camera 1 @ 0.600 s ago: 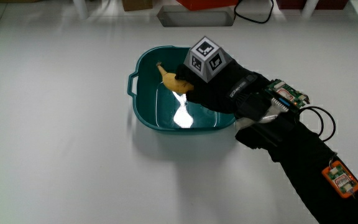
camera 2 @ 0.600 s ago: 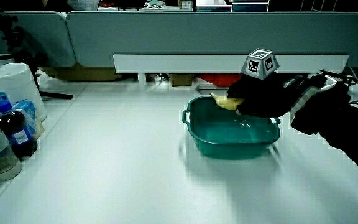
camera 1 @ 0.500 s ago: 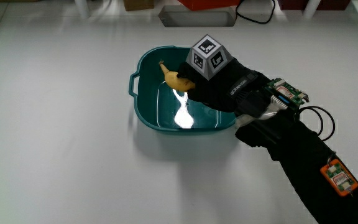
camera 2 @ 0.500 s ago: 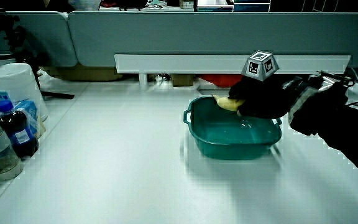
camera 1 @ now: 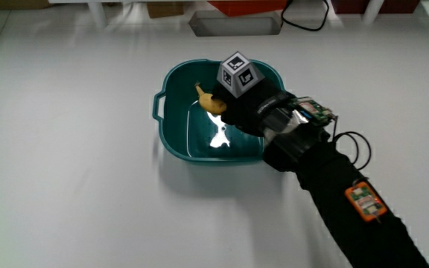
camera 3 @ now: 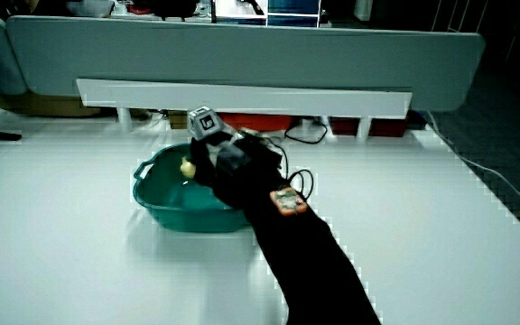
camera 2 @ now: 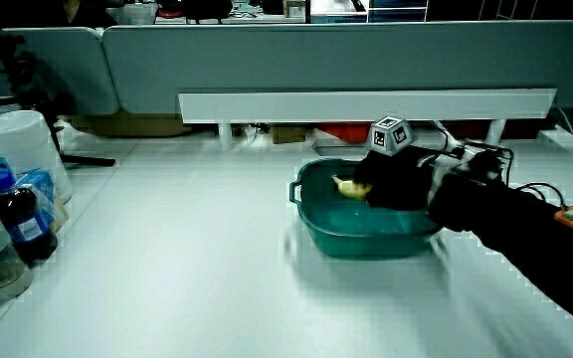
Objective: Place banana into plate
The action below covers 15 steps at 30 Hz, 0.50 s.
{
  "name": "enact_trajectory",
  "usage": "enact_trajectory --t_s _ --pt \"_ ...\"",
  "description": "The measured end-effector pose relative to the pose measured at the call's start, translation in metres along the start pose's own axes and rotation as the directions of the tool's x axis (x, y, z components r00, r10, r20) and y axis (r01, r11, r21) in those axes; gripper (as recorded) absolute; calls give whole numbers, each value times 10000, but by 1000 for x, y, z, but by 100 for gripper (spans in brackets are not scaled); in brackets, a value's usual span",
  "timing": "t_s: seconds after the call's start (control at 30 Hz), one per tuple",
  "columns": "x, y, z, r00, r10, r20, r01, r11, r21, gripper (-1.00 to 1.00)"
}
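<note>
- One small yellow banana point(camera 1: 209, 100) is the task's thing, and it sits inside the rim of the teal plastic basin with small side handles point(camera 1: 171, 126), which serves as the plate; it is held low over the basin's glossy floor and, by my judgement, not yet let go.
- The hands: a single black-gloved hand point(camera 1: 253, 112), with a small patterned cube point(camera 1: 236, 73) on its back, reaches over the basin's rim; its curled fingers grip one end of the banana, while the stem end pokes out toward the basin's middle.
- In both side views the banana point(camera 2: 346, 185) point(camera 3: 188, 166) shows as a pale spot just beside the glove, below the level of the basin's rim point(camera 2: 311, 225) point(camera 3: 156, 206).
- Handling, as a judgement: the banana looks light and fairly firm, but its skin bruises easily, so a gentle pinch around the thick middle suits it better than a squeeze at the tip; the curved shape may let it rock or slide on the basin's smooth, shiny floor once released.
- The basin stands on the white counter point(camera 1: 65, 164) and looks light enough to be nudged, so a soft release seems wise.
- Writing: the cube carries black-and-white square markers, not words; an orange tag point(camera 1: 363, 202) on the dark forearm has print too small to read.
- Near the counter's edge in a side view stand a dark bottle with a blue cap point(camera 2: 23, 221) and a white tub point(camera 2: 18, 149); their labels cannot be read.
</note>
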Motion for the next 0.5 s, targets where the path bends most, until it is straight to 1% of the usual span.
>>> enact_trajectory --t_s 0.03,0.07,0.13,0.17,0.2,0.23,0.27,0.3,0.33,0.37,0.4,0.43,0.47,0.5 --pt "-1 6 -6 9999 44 -105 -46 9998 -214 0" --pt "-2 15 -16 9993 275 -242 -289 9979 -586 0" --pt "-11 16 -19 9968 626 -494 -652 9965 -517 0" --pt "-16 16 -20 9974 559 -454 -582 9970 -514 0" --pt "-19 16 -22 9988 431 -221 -439 9983 -382 0" --pt "-20 21 -28 9999 98 64 -93 9981 -608 0" --pt "-19 30 -37 9992 -341 229 360 9955 -882 0" --pt "-21 34 -39 9951 -875 450 907 9932 -730 0" --pt "-24 38 -38 9975 -608 361 641 9931 -982 0" --pt "-27 35 -32 9997 -168 190 186 9953 -950 0" --pt "-26 35 -32 9999 -126 117 137 9948 -1009 0" --pt "-26 36 -33 9997 -169 174 186 9947 -1012 0" --pt "-26 36 -33 10000 -56 9 56 9942 -1073 0" --pt "-27 36 -33 10000 26 -56 -32 9950 -1002 0"
